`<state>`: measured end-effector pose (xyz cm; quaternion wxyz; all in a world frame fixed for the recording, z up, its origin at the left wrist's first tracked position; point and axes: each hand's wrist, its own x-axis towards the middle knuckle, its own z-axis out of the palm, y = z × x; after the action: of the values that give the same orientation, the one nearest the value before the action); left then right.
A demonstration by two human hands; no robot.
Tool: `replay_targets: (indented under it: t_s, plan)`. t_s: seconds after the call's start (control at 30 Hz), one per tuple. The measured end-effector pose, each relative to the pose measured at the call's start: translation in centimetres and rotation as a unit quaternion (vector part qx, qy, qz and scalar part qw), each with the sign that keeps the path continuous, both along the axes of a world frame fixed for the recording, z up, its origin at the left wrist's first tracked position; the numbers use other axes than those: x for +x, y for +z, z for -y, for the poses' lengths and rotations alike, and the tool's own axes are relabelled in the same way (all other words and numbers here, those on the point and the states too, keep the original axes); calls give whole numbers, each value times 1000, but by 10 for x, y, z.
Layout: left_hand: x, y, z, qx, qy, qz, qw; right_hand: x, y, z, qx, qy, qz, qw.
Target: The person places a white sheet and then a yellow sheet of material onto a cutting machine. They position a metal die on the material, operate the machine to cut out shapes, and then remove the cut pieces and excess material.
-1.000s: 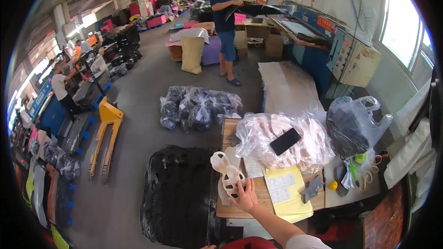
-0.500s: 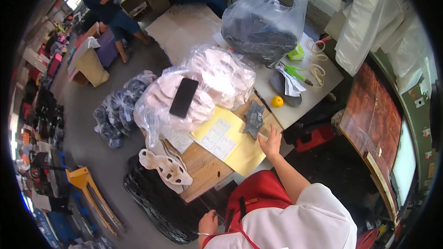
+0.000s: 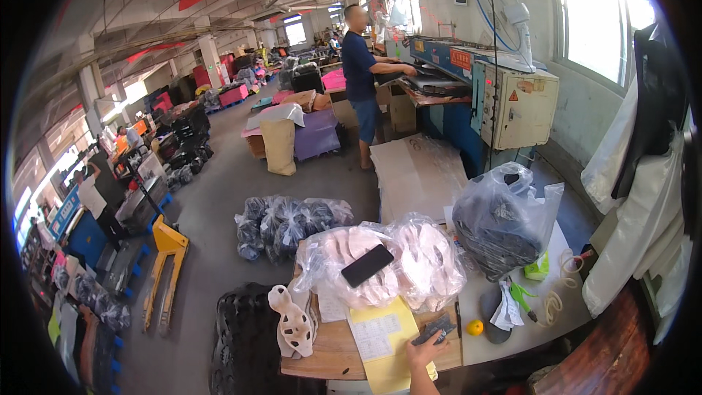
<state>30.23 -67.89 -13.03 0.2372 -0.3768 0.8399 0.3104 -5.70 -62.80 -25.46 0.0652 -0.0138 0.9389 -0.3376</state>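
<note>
My right hand reaches in from the lower edge. Its fingers close on the near side of a dark grey, jagged-edged flat piece at the right end of the wooden board. Beside it lies a yellow sheet with a handwritten white paper on top. Behind are clear bags of pale pink cut pieces, with a black phone resting on them. White pieces with holes lie at the board's left end. My left hand is out of view.
On the grey tabletop at right are a yellow round fruit, green-handled tool, coiled hose and bag of dark pieces. Black sheets stand left. A person works at a blue machine; a yellow pallet jack is on the floor.
The view has tilted up to show more of the room. My right hand has moved from beside the grey piece onto it. My left hand has left the picture.
</note>
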Motion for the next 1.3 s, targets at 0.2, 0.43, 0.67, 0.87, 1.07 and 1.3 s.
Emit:
replay_targets:
  t_s: [0.2, 0.43, 0.67, 0.87, 1.07, 1.3]
  plan:
    - [11, -9, 11, 17, -23, -12, 1000, -24, 34, -23, -471, -36, 65, 879]
    - [43, -15, 30, 33, -70, -39, 996, 11, 255, -33, -907, -90, 337, 238]
    - [56, -12, 79, -45, -242, -94, 965, 84, 340, -34, -928, -104, 307, 186]
    - [24, -1, 94, -52, -341, -149, 927, 156, 318, -81, -921, -120, 300, 217]
    - [-16, 13, 56, -37, -429, -186, 883, 207, 307, -160, -929, -150, 234, 244]
    - [10, 18, -110, 567, -264, 69, 777, 288, 285, -306, -949, -135, 104, 265]
